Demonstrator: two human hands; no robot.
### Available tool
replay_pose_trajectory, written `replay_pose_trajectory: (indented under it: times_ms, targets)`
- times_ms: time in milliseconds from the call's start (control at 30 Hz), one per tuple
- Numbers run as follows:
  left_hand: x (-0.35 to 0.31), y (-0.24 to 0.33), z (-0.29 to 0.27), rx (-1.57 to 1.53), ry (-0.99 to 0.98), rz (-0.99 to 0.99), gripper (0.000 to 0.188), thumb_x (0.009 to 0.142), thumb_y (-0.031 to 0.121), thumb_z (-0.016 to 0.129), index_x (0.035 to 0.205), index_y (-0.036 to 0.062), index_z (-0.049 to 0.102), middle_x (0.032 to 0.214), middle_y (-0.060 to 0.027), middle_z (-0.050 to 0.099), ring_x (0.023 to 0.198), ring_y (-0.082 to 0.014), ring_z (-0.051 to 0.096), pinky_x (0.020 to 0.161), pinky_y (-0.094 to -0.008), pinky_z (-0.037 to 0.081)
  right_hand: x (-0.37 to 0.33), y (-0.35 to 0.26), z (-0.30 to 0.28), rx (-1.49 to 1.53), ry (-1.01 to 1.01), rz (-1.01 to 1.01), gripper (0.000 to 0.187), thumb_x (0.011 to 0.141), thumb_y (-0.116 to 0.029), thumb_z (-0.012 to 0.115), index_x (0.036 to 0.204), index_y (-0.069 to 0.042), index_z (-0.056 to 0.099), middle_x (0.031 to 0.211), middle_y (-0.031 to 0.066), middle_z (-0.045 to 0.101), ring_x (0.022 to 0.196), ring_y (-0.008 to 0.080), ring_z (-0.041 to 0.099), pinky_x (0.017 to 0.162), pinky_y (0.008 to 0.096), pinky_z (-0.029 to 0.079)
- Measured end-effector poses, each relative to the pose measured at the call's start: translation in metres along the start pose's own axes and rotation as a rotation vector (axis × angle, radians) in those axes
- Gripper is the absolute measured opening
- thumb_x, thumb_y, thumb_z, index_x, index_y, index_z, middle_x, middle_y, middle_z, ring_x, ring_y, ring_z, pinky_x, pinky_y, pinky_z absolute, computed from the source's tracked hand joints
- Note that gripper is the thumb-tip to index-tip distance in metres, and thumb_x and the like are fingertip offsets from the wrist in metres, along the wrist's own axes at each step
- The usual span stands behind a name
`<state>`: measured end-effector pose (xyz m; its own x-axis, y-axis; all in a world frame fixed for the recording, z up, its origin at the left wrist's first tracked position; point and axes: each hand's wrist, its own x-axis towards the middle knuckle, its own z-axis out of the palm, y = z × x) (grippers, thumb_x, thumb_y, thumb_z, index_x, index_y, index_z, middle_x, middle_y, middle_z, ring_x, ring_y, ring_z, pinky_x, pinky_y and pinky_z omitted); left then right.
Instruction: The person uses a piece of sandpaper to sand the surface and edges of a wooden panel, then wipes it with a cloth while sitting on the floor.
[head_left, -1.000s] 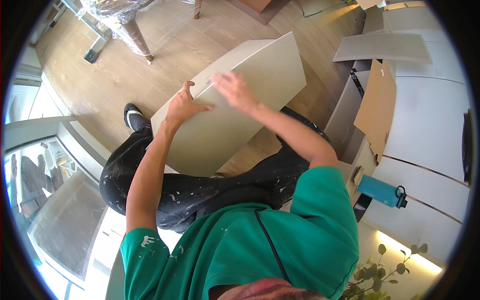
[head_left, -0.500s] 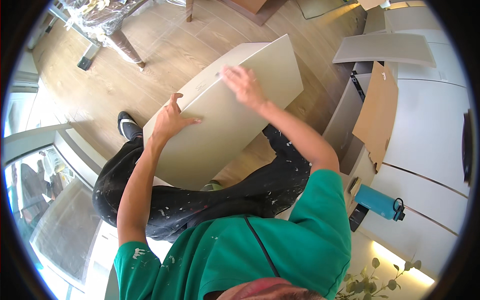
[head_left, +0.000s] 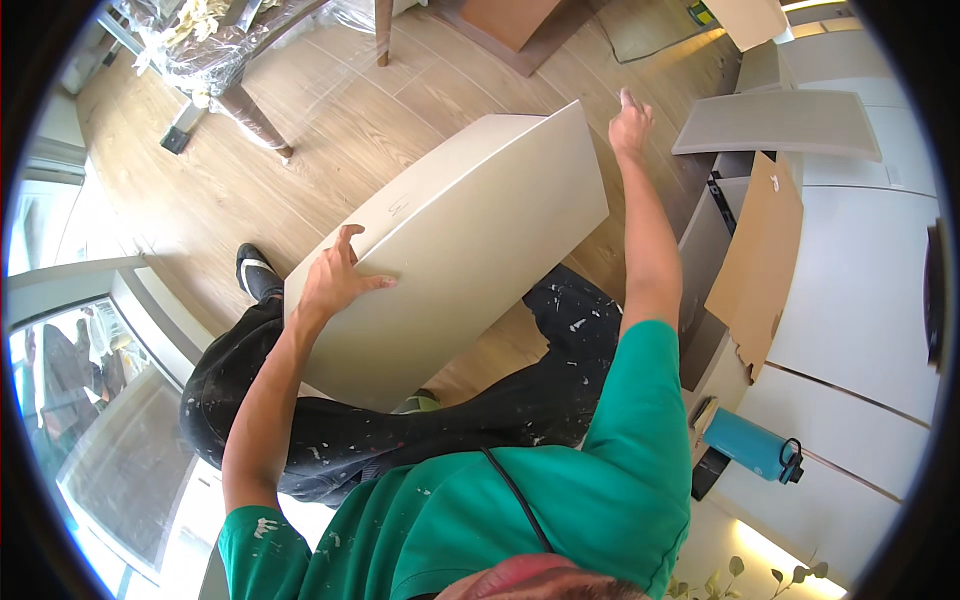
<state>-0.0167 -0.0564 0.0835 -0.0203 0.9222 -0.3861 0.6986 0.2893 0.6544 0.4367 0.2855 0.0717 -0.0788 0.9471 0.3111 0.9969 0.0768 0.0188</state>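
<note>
A large pale beige cabinet panel stands tilted on the floor between my legs. Behind its upper edge, a second beige board joins it, with a small dark pencil-like squiggle on it. My left hand grips the panel's upper left edge, thumb on the near face and fingers over the edge. Off the panel, past its right corner, my right hand is raised with most fingers curled and one fingertip pointing up. Whether anything small is inside that hand is hidden.
To the right is an opened cabinet with a black slide rail; a brown cardboard sheet leans there. A loose grey-beige board lies across its far end. A teal bottle sits nearer me. Plastic-wrapped furniture stands far left.
My right hand has left the panel's upper edge and swung right and away, beyond its corner. My left hand keeps its hold. The whole view has shifted slightly.
</note>
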Motion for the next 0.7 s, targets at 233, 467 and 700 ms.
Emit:
replay_pose_trajectory:
  times_ms: [233, 467, 700]
  targets:
    - [-0.002, 0.01, -0.001, 0.009, -0.042, -0.04, 0.099, 0.064, 0.041, 0.096, 0.142, 0.0057, 0.047, 0.082, -0.0143, 0.063, 0.079, -0.0303, 0.068, 0.074, -0.0417, 0.053, -0.045, -0.032, 0.013, 0.206, 0.04, -0.501, 0.052, 0.089, 0.006, 0.051, 0.139, -0.005, 0.062, 0.143, 0.014, 0.062, 0.141, 0.0325, 0.05, 0.117, 0.0482, 0.039]
    - [-0.009, 0.014, 0.001, 0.028, -0.029, -0.04, 0.098, 0.063, 0.04, 0.096, 0.14, 0.0037, 0.047, 0.086, -0.0195, 0.067, 0.084, -0.0349, 0.07, 0.078, -0.0419, 0.054, -0.073, -0.045, 0.011, 0.285, -0.01, -0.782, 0.046, 0.093, 0.001, 0.051, 0.138, -0.001, 0.062, 0.147, 0.0148, 0.058, 0.143, 0.0288, 0.048, 0.12, 0.0468, 0.036]
    - [0.0, 0.01, 0.0, 0.028, -0.015, -0.013, 0.096, 0.064, 0.039, 0.096, 0.139, 0.0042, 0.047, 0.085, -0.0184, 0.066, 0.084, -0.0345, 0.07, 0.077, -0.0421, 0.054, -0.059, -0.061, 0.006, 0.088, -0.1, -0.848, 0.04, 0.097, -0.004, 0.045, 0.132, -0.002, 0.065, 0.143, 0.0157, 0.061, 0.138, 0.0292, 0.053, 0.113, 0.0456, 0.042]
